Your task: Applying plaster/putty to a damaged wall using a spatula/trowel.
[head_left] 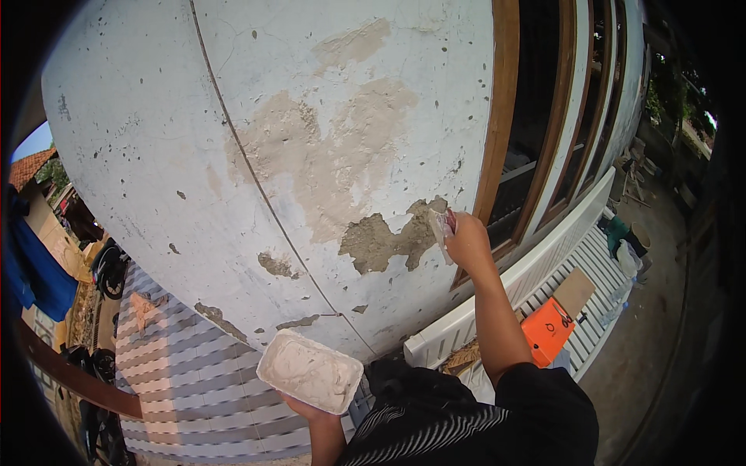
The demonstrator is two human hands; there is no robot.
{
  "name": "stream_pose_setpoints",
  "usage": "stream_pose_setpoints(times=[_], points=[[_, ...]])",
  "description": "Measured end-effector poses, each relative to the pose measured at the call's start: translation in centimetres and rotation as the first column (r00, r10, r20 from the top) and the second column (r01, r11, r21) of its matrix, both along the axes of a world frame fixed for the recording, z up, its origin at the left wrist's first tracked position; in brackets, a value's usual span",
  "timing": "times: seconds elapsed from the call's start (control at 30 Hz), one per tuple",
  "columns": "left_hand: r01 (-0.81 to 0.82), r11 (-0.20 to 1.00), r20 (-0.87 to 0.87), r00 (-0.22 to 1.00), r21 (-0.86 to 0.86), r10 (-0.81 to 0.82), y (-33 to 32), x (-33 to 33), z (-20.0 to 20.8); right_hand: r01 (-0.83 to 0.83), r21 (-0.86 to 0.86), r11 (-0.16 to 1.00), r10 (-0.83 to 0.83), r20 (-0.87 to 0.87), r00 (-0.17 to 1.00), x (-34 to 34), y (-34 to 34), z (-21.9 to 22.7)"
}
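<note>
My left hand [311, 410] is wrapped under a white rectangular tub [300, 395], tilted so that the beige putty [307, 366] in it shows. In my right hand [471, 244] is a putty knife [439, 227] with a reddish handle, its blade against or very close to the wall [140, 155]. The blade is at the right end of a rough grey patch [371, 242] where the paint has flaked away. Above that patch, smooth beige putty [350, 155] covers a wide area of the white wall. My fingers hide part of the knife's handle.
A dark cable [233, 130] runs down the wall. Right of my hand stands a brown wooden window frame [488, 182]. Below it, a white slatted bench [509, 286] carries an orange packet [544, 328], scissors [562, 314] and a brown board [573, 292]. Striped tiles [186, 380] lie at left.
</note>
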State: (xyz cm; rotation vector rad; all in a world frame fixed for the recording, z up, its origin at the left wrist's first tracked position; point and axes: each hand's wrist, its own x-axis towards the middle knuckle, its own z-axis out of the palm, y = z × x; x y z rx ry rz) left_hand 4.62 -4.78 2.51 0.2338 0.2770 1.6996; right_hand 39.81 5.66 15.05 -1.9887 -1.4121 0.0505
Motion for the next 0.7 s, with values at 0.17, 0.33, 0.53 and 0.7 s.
stream_pose_setpoints(times=[0.17, 0.33, 0.53, 0.7], points=[[0.047, 0.999, 0.033, 0.998, 0.000, -0.047, 0.1, 0.2, 0.2, 0.028, 0.131, 0.991, -0.031, 0.021, 0.999, -1.2, 1.2, -0.2], [-0.004, 1.000, 0.016, 1.000, 0.001, 0.004, 0.3, 0.1, 0.0, -0.028, 0.066, 0.997, 0.027, 0.012, 1.000, -1.7, -0.5, 2.1], [0.021, 0.999, 0.023, 1.000, -0.027, -0.020, 0.3, 0.1, 0.0, -0.014, 0.006, 1.000, 0.013, 0.040, 0.999, -1.4, 1.5, -1.7], [-0.001, 1.000, 0.025, 1.000, -0.015, 0.001, 0.2, -0.2, 0.3, 0.015, 0.055, 0.998, -0.015, -0.004, 1.000, -2.9, -1.1, 2.0]])
